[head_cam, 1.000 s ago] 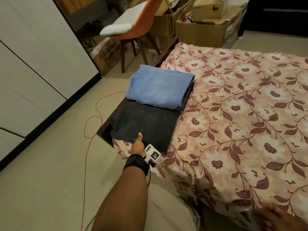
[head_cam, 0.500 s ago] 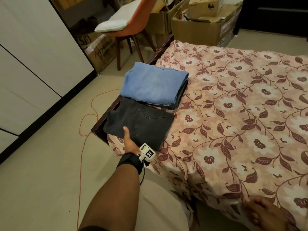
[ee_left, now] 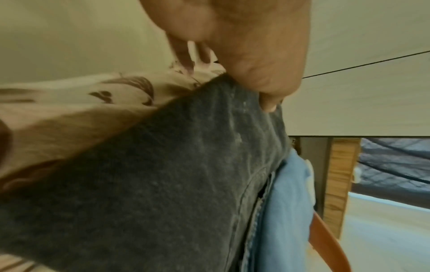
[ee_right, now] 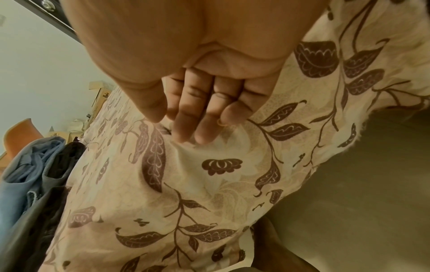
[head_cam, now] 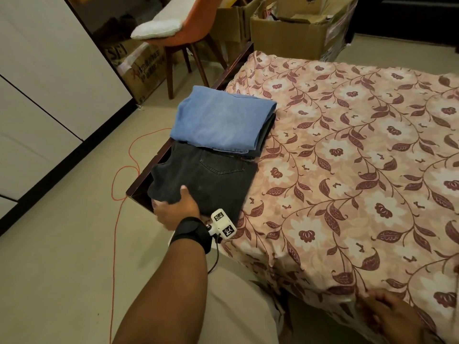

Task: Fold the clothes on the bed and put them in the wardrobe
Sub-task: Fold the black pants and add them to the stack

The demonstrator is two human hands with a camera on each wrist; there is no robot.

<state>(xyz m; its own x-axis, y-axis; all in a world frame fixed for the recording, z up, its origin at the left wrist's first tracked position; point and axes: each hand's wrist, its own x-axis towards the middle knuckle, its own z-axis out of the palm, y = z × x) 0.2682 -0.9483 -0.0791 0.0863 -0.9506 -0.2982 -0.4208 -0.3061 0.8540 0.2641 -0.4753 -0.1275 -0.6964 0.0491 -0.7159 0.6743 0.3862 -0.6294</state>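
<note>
On a floral bed (head_cam: pixel 347 170), the left hand (head_cam: pixel 177 209) gripped folded black jeans (head_cam: pixel 206 180) overhanging the edge; the right hand (head_cam: pixel 395 319) rested relaxed.

The bed (head_cam: pixel 347 170) has a floral cover; black jeans (head_cam: pixel 211 180) lie at its left near corner, a blue-topped pile (head_cam: pixel 221 122) just behind.

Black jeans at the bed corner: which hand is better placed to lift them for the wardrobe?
Left. The left hand already grips the near edge of the folded black jeans, thumb on top. The right hand rests flat on the bedspread, well away from them.
</note>
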